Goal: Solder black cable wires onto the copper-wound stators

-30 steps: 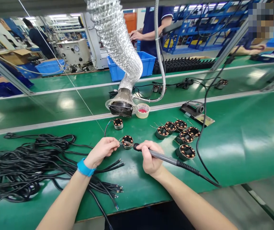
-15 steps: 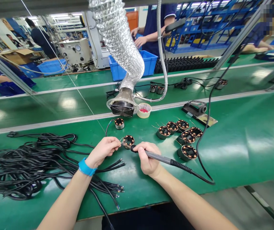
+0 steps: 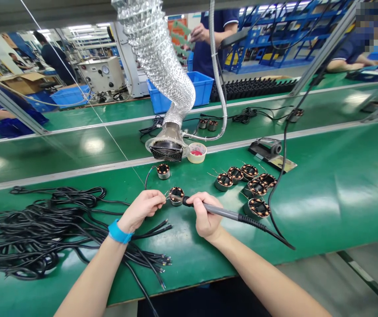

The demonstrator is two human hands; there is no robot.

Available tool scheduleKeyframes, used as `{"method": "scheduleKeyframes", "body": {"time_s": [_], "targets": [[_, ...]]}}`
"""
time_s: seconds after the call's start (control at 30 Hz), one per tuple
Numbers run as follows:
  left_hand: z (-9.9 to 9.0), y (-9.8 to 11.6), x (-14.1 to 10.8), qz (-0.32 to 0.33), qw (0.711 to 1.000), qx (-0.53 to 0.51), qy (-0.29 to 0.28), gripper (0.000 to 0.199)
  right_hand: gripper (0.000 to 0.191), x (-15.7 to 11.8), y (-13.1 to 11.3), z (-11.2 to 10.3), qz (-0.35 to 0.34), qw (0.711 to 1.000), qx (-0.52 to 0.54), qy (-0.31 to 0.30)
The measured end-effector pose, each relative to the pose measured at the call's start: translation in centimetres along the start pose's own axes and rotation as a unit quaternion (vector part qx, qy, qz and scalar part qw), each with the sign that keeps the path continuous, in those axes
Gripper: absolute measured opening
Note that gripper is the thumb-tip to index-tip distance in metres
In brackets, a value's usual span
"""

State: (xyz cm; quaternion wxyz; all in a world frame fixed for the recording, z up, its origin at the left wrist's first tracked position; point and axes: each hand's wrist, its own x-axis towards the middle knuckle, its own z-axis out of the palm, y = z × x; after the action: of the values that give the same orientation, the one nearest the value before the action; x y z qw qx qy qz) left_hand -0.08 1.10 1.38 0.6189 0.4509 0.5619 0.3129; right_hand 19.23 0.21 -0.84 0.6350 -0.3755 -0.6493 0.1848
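Note:
My left hand (image 3: 146, 208), with a blue band on its wrist, pinches a thin wire at the left side of a motor stator (image 3: 176, 203). This ring-shaped stator with copper windings lies on the green bench. My right hand (image 3: 208, 215) is closed round the grey handle of a soldering iron (image 3: 224, 212), whose tip reaches over the stator close to the wire. Whether the tip touches it I cannot tell. Just behind stands another stator (image 3: 163, 172) with a black lead. Several more stators (image 3: 257, 208) sit to the right, thin wires sticking up from some.
Black cables (image 3: 40, 224) are heaped at the left, stripped ends towards me. An extraction duct (image 3: 172, 83) hangs above the work, its fan grille (image 3: 166, 153) behind the stators. Beside it are a round tub (image 3: 197, 154) and an iron stand (image 3: 268, 149). A co-worker (image 3: 213, 39) stands beyond.
The soldering iron's tip has moved up and left over the stator, and its handle lies slightly further right. My left hand stays almost in place. The view has shifted slightly.

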Motion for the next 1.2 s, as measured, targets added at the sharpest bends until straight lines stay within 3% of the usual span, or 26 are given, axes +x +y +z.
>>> {"method": "scheduleKeyframes", "body": {"time_s": [0.7, 1.2], "targets": [[-0.11, -0.06, 0.17, 0.004, 1.000, -0.012, -0.004, 0.028, 0.028, 0.12, -0.16, 0.02, -0.018, 0.999, 0.005, -0.037], [0.04, -0.20, 0.05, 0.002, 1.000, -0.020, 0.000, 0.027, 0.025, 0.26, 0.24, -0.12, -0.024, 1.000, 0.019, -0.002]]}}
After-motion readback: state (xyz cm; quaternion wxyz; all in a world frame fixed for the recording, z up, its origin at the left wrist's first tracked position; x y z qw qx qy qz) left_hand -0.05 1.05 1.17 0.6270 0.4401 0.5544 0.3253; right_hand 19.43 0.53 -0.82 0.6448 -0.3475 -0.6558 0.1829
